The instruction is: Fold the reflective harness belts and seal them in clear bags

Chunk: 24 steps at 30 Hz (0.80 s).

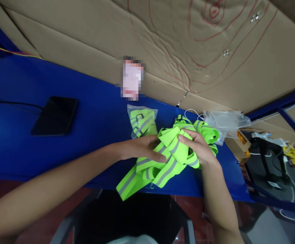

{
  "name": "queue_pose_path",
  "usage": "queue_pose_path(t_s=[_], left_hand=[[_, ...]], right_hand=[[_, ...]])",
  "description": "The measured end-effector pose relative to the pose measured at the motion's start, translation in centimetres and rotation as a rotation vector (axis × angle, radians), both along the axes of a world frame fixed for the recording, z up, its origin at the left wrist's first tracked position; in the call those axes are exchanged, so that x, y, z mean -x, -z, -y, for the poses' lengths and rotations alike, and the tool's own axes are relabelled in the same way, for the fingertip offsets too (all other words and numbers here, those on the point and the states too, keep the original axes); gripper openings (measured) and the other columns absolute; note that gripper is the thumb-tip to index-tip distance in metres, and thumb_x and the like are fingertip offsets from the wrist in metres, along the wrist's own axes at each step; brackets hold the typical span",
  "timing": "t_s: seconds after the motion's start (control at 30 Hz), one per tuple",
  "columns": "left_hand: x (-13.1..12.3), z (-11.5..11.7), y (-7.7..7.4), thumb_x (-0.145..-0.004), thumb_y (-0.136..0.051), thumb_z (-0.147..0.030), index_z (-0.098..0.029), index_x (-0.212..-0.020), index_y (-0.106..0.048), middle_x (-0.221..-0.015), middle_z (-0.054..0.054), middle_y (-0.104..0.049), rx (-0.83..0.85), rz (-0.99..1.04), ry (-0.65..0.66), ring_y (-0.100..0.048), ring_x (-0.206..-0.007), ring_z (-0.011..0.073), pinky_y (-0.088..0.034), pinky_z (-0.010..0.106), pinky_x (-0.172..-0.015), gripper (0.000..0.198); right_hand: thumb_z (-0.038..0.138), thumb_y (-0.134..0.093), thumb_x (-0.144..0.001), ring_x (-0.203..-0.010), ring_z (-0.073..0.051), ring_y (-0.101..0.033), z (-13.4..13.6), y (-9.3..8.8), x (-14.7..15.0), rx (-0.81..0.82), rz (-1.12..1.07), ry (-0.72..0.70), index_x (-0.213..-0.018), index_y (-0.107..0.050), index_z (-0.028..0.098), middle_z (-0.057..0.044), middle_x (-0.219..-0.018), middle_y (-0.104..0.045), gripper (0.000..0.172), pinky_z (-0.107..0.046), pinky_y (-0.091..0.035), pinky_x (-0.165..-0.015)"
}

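Observation:
Both of my hands grip a tangled bundle of neon-green reflective strap point(171, 159) with a grey stripe, above the front edge of the blue table. My left hand point(146, 149) closes on the bundle's left side, thumb on top. On its right side, my right hand point(197, 144) pinches folded layers between thumb and fingers. One loose strap end hangs down at the lower left. Behind my right hand lie more coiled green straps point(207, 132). A clear zip bag point(143, 120) holding a folded strap with black buckles lies beyond my left hand.
A black tablet-like device point(56, 115) with a cable lies at the left on the blue table point(99, 108). Crumpled clear bags point(226, 120) and a small cardboard box point(237, 147) sit at the right. A cardboard wall point(99, 40) rises behind. A chair point(127, 217) stands below the front edge.

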<state>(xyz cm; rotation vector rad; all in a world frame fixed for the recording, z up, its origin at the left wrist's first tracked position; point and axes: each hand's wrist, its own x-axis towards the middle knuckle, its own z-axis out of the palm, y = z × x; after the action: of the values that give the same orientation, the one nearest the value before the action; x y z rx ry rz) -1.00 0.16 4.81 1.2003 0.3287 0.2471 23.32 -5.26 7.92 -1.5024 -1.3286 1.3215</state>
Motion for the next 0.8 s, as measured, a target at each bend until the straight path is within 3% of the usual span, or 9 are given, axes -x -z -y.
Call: queue_pose_path(t_s=[0.07,0.17,0.3,0.37,0.47,0.53,0.6,0.7,0.8], left_hand=[[-0.2,0.2,0.5,-0.071,-0.09,-0.025,-0.022,-0.123,-0.069,-0.121,0.007,-0.076,0.053,-0.019,-0.003,-0.071,-0.117,0.027,-0.057,0.04,-0.099,0.057],[-0.8,0.7,1.7,-0.066,-0.091,-0.017,-0.022,-0.121,-0.071,-0.116,0.007,-0.078,0.113,-0.086,-0.086,-0.074,-0.11,0.0277,-0.059,0.042,-0.094,0.059],[-1.8,1.6,2.7,-0.062,-0.089,-0.011,-0.022,-0.12,-0.072,-0.115,0.007,-0.079,0.16,-0.097,-0.25,-0.074,-0.109,0.0282,-0.059,0.043,-0.094,0.061],[-2.1,1.9,2.5,-0.063,-0.089,-0.013,-0.022,-0.119,-0.072,-0.118,0.006,-0.078,0.156,-0.086,-0.28,-0.074,-0.111,0.0274,-0.059,0.043,-0.096,0.059],[-2.1,2.1,2.0,-0.068,-0.089,-0.02,-0.022,-0.122,-0.072,-0.122,0.007,-0.077,0.133,-0.043,-0.322,-0.073,-0.114,0.0274,-0.057,0.043,-0.1,0.056],[-2.1,2.1,2.0,-0.07,-0.088,-0.021,-0.023,-0.129,-0.069,-0.128,0.007,-0.075,0.093,0.003,-0.346,-0.071,-0.118,0.0282,-0.057,0.043,-0.1,0.062],[-2.0,1.9,2.3,-0.07,-0.087,-0.018,-0.026,-0.137,-0.063,-0.135,0.007,-0.072,0.003,0.034,-0.381,-0.068,-0.124,0.0291,-0.057,0.043,-0.1,0.072],[-2.0,1.6,3.0,-0.072,-0.084,-0.017,-0.022,-0.131,-0.066,-0.13,0.007,-0.073,-0.169,-0.007,-0.377,-0.068,-0.122,0.0303,-0.056,0.044,-0.101,0.062],[-1.8,1.7,3.0,-0.076,-0.083,-0.023,-0.017,-0.119,-0.069,-0.118,0.008,-0.077,-0.25,-0.049,-0.285,-0.072,-0.112,0.0301,-0.057,0.044,-0.098,0.046]], right_hand=[[0.054,-0.082,-0.081,-0.111,-0.027,-0.073,0.0,0.4,1.2,-0.08,0.096,-0.018,-0.116,-0.077,0.026,-0.003,-0.118,-0.078,0.045,-0.041,-0.059,-0.099],[0.048,-0.077,-0.088,-0.123,-0.024,-0.067,0.0,1.6,2.9,-0.344,0.244,0.048,-0.123,-0.071,0.029,-0.003,-0.132,-0.072,0.041,-0.042,-0.052,-0.111],[0.043,-0.069,-0.095,-0.119,-0.025,-0.066,0.2,3.0,3.9,-0.687,0.384,0.233,-0.124,-0.067,0.027,-0.009,-0.133,-0.067,0.033,-0.043,-0.056,-0.103],[0.043,-0.062,-0.099,-0.115,-0.026,-0.067,0.4,2.7,3.3,-0.778,0.456,0.242,-0.121,-0.069,0.027,-0.01,-0.123,-0.07,0.027,-0.044,-0.056,-0.099],[0.047,-0.058,-0.102,-0.115,-0.027,-0.069,1.1,1.2,2.2,-0.743,0.533,-0.064,-0.131,-0.066,0.031,-0.008,-0.121,-0.073,0.034,-0.047,-0.056,-0.102],[0.053,-0.069,-0.094,-0.133,-0.031,-0.061,1.4,0.2,1.7,-0.695,0.648,-0.298,-0.145,-0.058,0.035,-0.007,-0.142,-0.065,0.054,-0.05,-0.05,-0.113],[0.054,-0.077,-0.087,-0.146,-0.033,-0.049,1.6,-0.3,1.6,-0.652,0.743,-0.397,-0.153,-0.05,0.038,-0.005,-0.158,-0.052,0.073,-0.052,-0.044,-0.119],[0.047,-0.075,-0.091,-0.145,-0.03,-0.051,1.5,-0.2,1.6,-0.618,0.726,-0.362,-0.15,-0.053,0.037,-0.004,-0.157,-0.052,0.064,-0.048,-0.046,-0.119],[0.041,-0.072,-0.094,-0.124,-0.027,-0.067,1.2,0.3,1.3,-0.622,0.576,-0.062,-0.133,-0.067,0.031,-0.005,-0.133,-0.07,0.04,-0.045,-0.055,-0.108]])
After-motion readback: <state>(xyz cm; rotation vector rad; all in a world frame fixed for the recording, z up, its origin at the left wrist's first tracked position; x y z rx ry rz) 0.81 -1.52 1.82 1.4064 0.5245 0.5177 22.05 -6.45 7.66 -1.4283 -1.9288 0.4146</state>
